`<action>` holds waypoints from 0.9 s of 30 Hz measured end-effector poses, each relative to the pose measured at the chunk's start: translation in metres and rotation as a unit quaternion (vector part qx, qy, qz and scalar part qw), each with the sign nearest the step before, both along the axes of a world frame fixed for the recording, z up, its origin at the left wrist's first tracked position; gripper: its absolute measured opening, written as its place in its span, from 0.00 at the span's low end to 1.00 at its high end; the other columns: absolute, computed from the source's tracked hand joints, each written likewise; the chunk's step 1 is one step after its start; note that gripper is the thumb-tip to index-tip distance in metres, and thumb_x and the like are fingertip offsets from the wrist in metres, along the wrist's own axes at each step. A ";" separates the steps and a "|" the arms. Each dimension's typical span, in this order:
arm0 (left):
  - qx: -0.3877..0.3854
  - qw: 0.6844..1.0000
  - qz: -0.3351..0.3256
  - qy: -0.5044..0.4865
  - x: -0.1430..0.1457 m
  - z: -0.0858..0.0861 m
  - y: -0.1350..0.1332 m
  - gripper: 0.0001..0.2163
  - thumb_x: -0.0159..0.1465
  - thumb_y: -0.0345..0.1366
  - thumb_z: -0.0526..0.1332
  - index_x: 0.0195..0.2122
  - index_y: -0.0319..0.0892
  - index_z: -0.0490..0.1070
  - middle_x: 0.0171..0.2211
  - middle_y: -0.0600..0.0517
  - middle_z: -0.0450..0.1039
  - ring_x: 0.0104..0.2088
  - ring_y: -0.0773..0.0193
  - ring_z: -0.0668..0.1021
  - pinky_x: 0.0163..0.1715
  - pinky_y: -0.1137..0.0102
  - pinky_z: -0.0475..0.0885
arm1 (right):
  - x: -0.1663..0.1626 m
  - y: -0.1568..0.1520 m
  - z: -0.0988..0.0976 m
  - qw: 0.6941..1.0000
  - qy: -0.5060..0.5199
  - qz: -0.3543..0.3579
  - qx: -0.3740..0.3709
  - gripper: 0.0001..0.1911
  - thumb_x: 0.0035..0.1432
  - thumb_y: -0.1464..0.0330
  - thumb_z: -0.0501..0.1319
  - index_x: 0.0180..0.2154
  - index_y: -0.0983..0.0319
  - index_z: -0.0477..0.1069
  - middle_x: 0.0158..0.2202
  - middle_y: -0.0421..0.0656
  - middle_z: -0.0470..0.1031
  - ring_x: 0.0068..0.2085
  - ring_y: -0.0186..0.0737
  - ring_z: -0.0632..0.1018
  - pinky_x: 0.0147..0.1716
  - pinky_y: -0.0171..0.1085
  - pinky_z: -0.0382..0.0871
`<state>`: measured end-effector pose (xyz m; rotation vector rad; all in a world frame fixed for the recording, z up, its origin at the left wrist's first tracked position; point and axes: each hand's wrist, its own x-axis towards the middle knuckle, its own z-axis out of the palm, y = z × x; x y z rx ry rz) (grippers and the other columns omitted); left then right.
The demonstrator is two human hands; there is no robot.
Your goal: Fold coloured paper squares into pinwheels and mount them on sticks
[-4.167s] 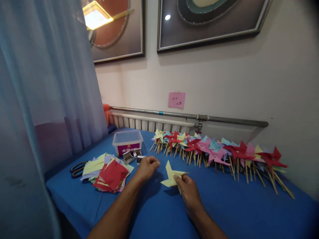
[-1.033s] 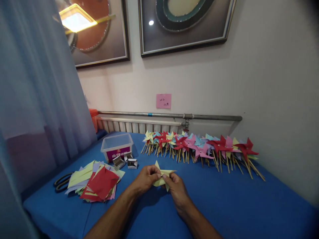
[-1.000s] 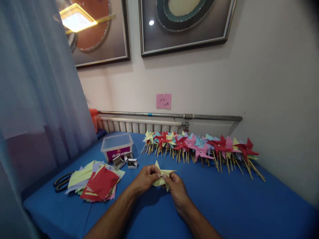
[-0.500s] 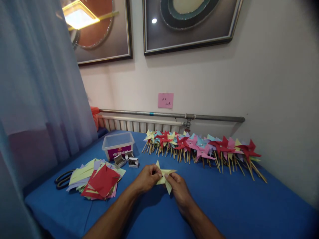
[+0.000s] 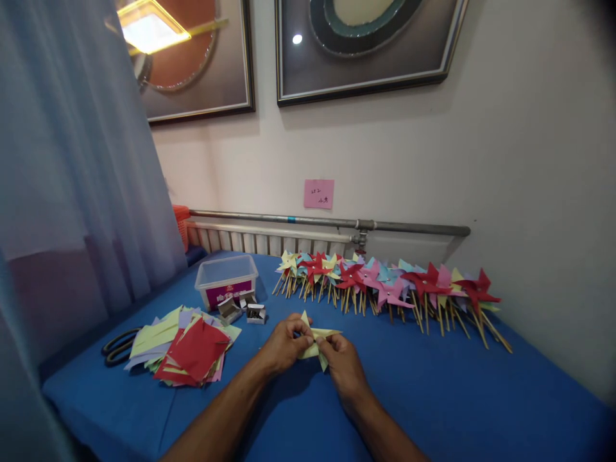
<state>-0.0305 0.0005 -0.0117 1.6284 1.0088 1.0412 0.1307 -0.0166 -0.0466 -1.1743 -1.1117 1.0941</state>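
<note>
Both of my hands meet over the blue table (image 5: 433, 398) on a yellow folded paper pinwheel head (image 5: 315, 337). My left hand (image 5: 283, 343) pinches its left part with fingers closed. From the right, my right hand (image 5: 339, 362) pinches the middle of the same paper. Whether a small pin is also between the fingers is hidden. A stack of cut paper squares (image 5: 185, 340), red on top, lies to the left of my left arm.
A long row of finished paper pinwheels on sticks (image 5: 389, 285) lies along the back by the wall. A clear plastic box (image 5: 226, 279) and small open pin boxes (image 5: 243, 308) sit behind the paper stack. Scissors (image 5: 115, 346) lie far left by a curtain.
My left hand came from the small boxes to the yellow paper, which my right hand has kept holding. In the last second the hands barely shift.
</note>
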 end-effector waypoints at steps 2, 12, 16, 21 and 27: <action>0.004 1.000 0.010 0.012 0.002 -0.003 0.000 0.04 0.55 0.34 0.65 0.28 0.38 0.75 0.53 0.44 0.74 0.43 0.61 0.76 0.36 0.73 0.68 | -0.001 0.000 0.000 1.000 -0.010 -0.002 0.013 0.19 0.47 0.51 0.69 0.27 0.61 0.75 0.23 0.41 0.77 0.25 0.39 0.72 0.25 0.36 0.63; 0.084 0.994 0.061 0.032 0.010 -0.010 -0.003 0.04 0.58 0.30 0.61 0.26 0.40 0.71 0.34 0.52 0.71 0.33 0.66 0.72 0.34 0.71 0.65 | 0.000 -0.003 0.006 0.997 0.022 0.049 0.049 0.20 0.49 0.50 0.72 0.33 0.60 0.78 0.26 0.40 0.78 0.27 0.40 0.73 0.27 0.36 0.65; 0.102 0.992 0.069 0.034 0.010 -0.010 -0.004 0.04 0.59 0.30 0.60 0.26 0.40 0.70 0.33 0.52 0.70 0.34 0.65 0.72 0.35 0.70 0.65 | -0.001 -0.002 0.006 0.997 0.048 0.046 0.044 0.22 0.45 0.49 0.74 0.31 0.60 0.76 0.25 0.39 0.77 0.26 0.38 0.72 0.26 0.35 0.64; 0.129 0.988 0.073 0.051 0.009 -0.005 -0.007 0.05 0.58 0.28 0.59 0.26 0.41 0.69 0.33 0.51 0.71 0.36 0.64 0.74 0.38 0.70 0.66 | -0.003 -0.004 0.011 0.998 0.049 0.044 0.025 0.22 0.43 0.50 0.75 0.29 0.60 0.75 0.22 0.37 0.73 0.24 0.36 0.69 0.24 0.34 0.60; 0.127 0.986 0.071 0.082 0.008 0.001 -0.010 0.05 0.59 0.29 0.60 0.26 0.41 0.68 0.34 0.51 0.72 0.37 0.63 0.75 0.39 0.70 0.66 | -0.004 -0.009 0.016 0.998 0.046 0.045 0.025 0.21 0.44 0.51 0.74 0.29 0.60 0.75 0.21 0.36 0.72 0.23 0.35 0.67 0.24 0.35 0.59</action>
